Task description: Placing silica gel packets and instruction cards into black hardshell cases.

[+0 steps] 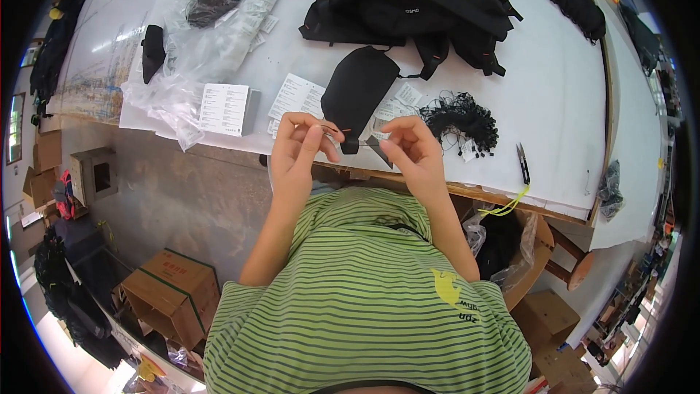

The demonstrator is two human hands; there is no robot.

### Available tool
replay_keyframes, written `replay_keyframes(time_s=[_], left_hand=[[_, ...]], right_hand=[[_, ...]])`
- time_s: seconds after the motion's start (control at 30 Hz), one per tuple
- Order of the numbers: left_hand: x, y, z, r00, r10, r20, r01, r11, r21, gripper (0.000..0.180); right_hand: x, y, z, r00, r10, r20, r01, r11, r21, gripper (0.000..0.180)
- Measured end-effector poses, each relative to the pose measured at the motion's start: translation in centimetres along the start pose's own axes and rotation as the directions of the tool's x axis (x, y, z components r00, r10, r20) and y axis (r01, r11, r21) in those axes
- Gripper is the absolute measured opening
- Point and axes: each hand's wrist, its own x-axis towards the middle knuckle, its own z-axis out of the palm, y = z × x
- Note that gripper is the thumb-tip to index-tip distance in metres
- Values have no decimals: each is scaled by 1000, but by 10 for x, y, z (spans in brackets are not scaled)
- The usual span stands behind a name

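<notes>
A black fabric pouch [359, 87] lies at the table's front edge, its narrow end toward me. My left hand [300, 144] is closed in a pinch beside that end, at a small orange-red tip; what exactly sits between the fingertips is too small to make out. On the other side, my right hand [415, 149] pinches a small dark hang tag [379, 152] between thumb and fingers. Right of the pouch rests a bunch of black tag strings [463, 122]. White printed label sheets [297, 96] lie partly under the pouch on its left.
Black bags [415, 11] are heaped at the far side of the white table [539, 117]. A white label stack [227, 109] and clear plastic bags [211, 36] lie left. Thread snips [523, 163] with a yellow cord lie right. A cardboard box [171, 293] stands on the floor.
</notes>
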Motion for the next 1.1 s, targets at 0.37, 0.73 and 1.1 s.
replay_keyframes(time_s=[0.37, 0.73, 1.1], left_hand=[[0, 6, 12, 976, -195, 101, 189, 979, 72, 8], [-9, 6, 31, 978, -170, 117, 145, 969, 199, 8], [-10, -7, 34, 991, -73, 113, 24, 921, 388, 7]], right_hand=[[-3, -6, -26, 993, 120, -19, -112, 966, 234, 14], [-1, -5, -3, 988, 153, -9, -140, 927, 347, 15], [-4, -4, 8, 970, 218, -113, -169, 927, 336, 19]])
